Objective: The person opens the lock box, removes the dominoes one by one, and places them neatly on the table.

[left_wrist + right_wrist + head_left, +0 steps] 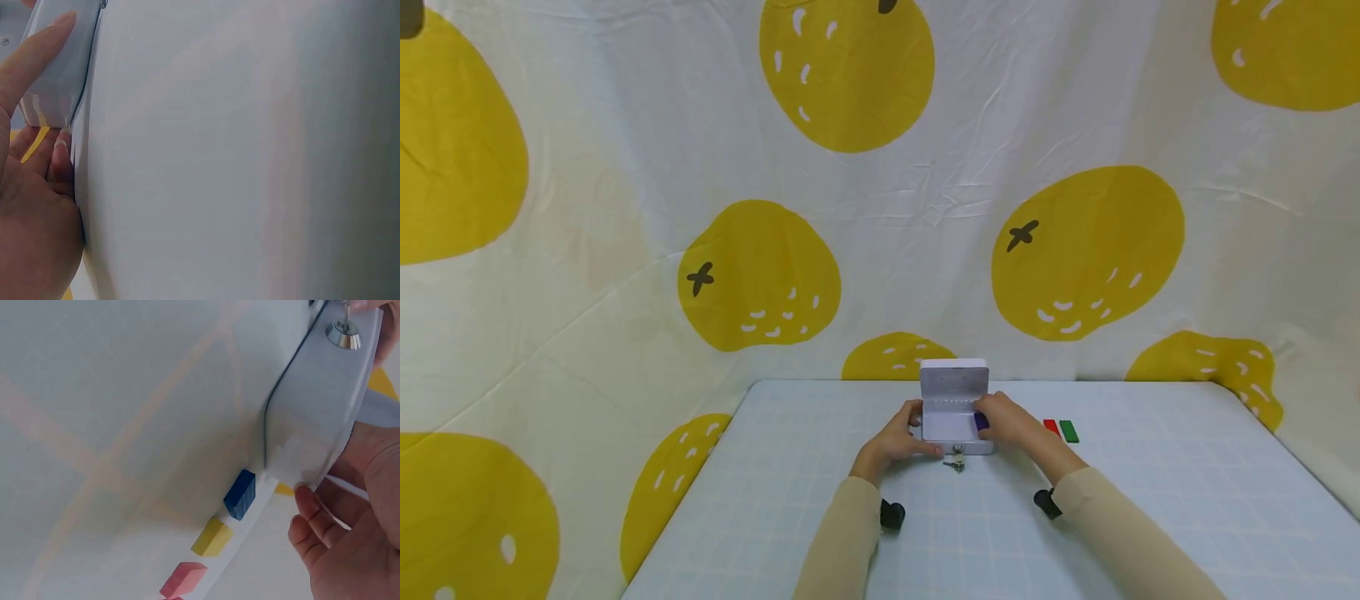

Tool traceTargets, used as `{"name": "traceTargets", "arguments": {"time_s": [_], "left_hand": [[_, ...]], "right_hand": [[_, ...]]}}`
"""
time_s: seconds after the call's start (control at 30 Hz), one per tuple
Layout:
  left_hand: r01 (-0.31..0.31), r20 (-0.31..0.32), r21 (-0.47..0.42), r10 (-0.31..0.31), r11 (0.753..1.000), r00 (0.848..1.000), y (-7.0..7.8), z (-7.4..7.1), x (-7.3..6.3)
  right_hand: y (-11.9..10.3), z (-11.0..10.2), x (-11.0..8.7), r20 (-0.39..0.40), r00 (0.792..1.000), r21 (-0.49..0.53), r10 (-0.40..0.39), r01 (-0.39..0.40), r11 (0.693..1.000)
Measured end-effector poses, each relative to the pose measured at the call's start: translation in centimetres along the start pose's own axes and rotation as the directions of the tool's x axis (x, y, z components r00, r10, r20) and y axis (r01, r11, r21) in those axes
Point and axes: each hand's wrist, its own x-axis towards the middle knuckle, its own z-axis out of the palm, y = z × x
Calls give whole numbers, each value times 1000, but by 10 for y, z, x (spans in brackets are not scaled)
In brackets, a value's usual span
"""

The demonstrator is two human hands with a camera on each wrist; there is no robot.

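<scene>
A small white metal cash box (957,448) stands on the table with its lid (954,382) raised. My left hand (895,440) grips its left side, thumb along the front wall and fingers round the side. Inside the box at the right, my right hand (1003,417) pinches a dark purple-blue block (981,421), partly covered by the fingers. In the right wrist view, that hand's lower fingers (315,519) are by the box's right corner, and the held block is out of sight. Keys (956,463) hang from the front lock (344,334).
To the right of the box lie a red block (1051,427) and a green block (1070,431). The right wrist view also shows a blue block (240,495), a yellow block (212,537) and a pink block (183,579) in a row. Behind the table (820,417) hangs a patterned curtain (895,275).
</scene>
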Motion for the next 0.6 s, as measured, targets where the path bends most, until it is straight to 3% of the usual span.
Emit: {"name": "traceTargets", "arguments": {"time_s": [0.3,0.6], "left_hand": [[3,0,13,-3,1000,1000,0,1,3],[-37,13,4,37,999,999,-4,-2,4]], "right_hand": [[-6,-1,2,6,1000,-91,26,-26,996],[-5,6,10,-53,999,-67,10,-13,998]]}}
